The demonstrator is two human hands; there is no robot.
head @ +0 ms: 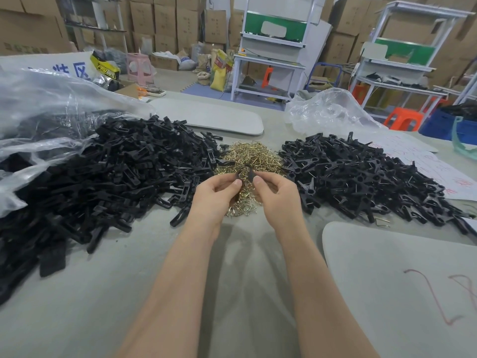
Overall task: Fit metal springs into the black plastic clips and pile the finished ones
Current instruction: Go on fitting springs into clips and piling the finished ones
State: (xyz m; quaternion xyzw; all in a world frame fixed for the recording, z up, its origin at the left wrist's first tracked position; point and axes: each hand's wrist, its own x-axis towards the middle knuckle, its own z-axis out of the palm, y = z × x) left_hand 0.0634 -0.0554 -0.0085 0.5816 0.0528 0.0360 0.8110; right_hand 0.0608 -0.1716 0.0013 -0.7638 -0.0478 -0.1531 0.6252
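You hold one small black plastic clip between both hands, just above the near edge of the heap of thin brass-coloured metal springs. Your left hand has its fingers curled in and pinches the clip's rounded left end with thumb and forefinger. Your right hand pinches the other end the same way, its remaining fingers loosely curled. The clip looks matte and dark; whether a spring sits in it cannot be told. On your left lies a large heap of flat black plastic clip halves, on your right a pile of assembled black clips, all on the grey table.
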